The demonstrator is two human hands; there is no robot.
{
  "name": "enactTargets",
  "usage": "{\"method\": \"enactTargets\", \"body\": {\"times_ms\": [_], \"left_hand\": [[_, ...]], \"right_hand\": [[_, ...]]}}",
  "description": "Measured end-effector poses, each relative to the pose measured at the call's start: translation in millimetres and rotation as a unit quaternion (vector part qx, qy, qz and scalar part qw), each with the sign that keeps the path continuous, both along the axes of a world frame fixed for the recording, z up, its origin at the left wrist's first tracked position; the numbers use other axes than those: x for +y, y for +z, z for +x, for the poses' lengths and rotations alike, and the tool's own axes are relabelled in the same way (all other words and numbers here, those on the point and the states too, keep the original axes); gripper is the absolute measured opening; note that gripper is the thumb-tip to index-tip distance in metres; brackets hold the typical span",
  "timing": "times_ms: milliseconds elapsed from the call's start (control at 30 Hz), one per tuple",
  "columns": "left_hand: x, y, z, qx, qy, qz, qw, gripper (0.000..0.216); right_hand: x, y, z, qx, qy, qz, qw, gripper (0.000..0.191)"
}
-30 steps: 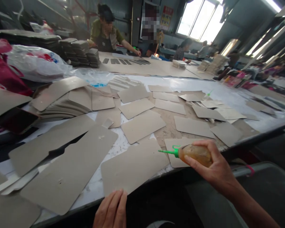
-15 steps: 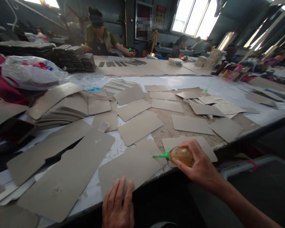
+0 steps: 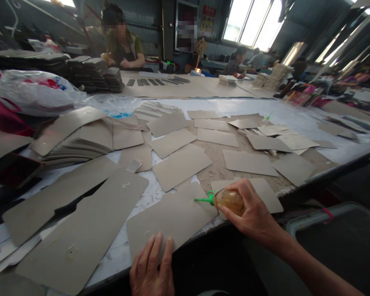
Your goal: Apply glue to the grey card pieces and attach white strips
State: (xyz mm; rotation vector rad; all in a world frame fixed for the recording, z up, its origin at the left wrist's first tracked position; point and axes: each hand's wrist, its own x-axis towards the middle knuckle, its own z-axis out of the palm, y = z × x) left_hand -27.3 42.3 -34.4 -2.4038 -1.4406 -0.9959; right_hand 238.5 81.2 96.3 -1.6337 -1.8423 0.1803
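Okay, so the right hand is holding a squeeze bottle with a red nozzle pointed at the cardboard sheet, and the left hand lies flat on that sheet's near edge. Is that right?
Not quite: the nozzle is green, not red, as the head view shows. Otherwise yes: the right hand holds the squeeze bottle pointed at the cardboard sheet, and the left hand lies flat on its near edge.

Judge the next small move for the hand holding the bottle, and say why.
Probably lower the green nozzle onto the near cardboard sheet and begin squeezing. The right hand grips the squeeze bottle almost level, its tip over that sheet's right part, while the left hand presses flat on the sheet's near edge, steadying it.
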Motion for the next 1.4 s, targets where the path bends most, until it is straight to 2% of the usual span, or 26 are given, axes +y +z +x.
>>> {"method": "enactTargets", "body": {"times_ms": [200, 333, 400, 533, 600, 700, 800, 1000, 1233, 1300, 1400], "left_hand": [[4.3, -1.8, -7.9, 0.055, -0.026, 0.032, 0.998, 0.042], [2.5, -0.2, -7.0, 0.042, -0.004, 0.012, 0.999, 0.042], [2.2, 0.6, -6.9, 0.046, -0.003, 0.01, 0.999, 0.042], [6.1, 0.6, -11.5, 0.108, -0.026, 0.056, 0.992, 0.045], [9.0, 0.2, -14.8, 0.128, -0.033, 0.073, 0.988, 0.045], [10.1, 0.3, -18.2, 0.121, -0.046, 0.081, 0.988, 0.044], [3.8, 3.1, -17.4, 0.099, -0.055, 0.071, 0.991, 0.047], [-17.2, 11.1, -3.6, 0.007, -0.022, 0.014, 1.0, 0.047], [-21.3, -1.7, 13.5, -0.099, 0.015, 0.032, 0.994, 0.044], [-20.7, -2.5, 14.6, -0.109, 0.024, 0.047, 0.993, 0.043], [-20.0, 1.8, 9.9, -0.058, 0.007, 0.051, 0.997, 0.038]], "right_hand": [[0.9, -0.9, 0.3, 0.011, 0.012, 0.006, 1.0, 0.03], [-1.9, 1.6, 6.6, -0.008, -0.002, 0.015, 1.0, 0.03], [-6.5, 4.0, 8.4, -0.012, -0.004, 0.002, 1.0, 0.029], [-13.5, 3.0, 0.3, 0.027, 0.008, -0.034, 0.999, 0.027], [-12.2, -1.0, -6.5, 0.057, 0.002, -0.011, 0.998, 0.027], [-7.0, -4.8, -12.7, 0.086, -0.052, 0.05, 0.994, 0.03], [-4.9, -1.5, -14.8, 0.096, -0.069, 0.052, 0.992, 0.033], [-6.3, 3.2, -34.3, 0.098, 0.036, 0.015, 0.994, 0.03], [6.4, -4.5, -84.5, 0.103, 0.158, 0.017, 0.982, 0.031], [10.2, -5.2, -97.8, 0.105, 0.179, 0.011, 0.978, 0.032], [14.5, -5.5, -114.0, 0.109, 0.196, 0.0, 0.975, 0.033]]}}
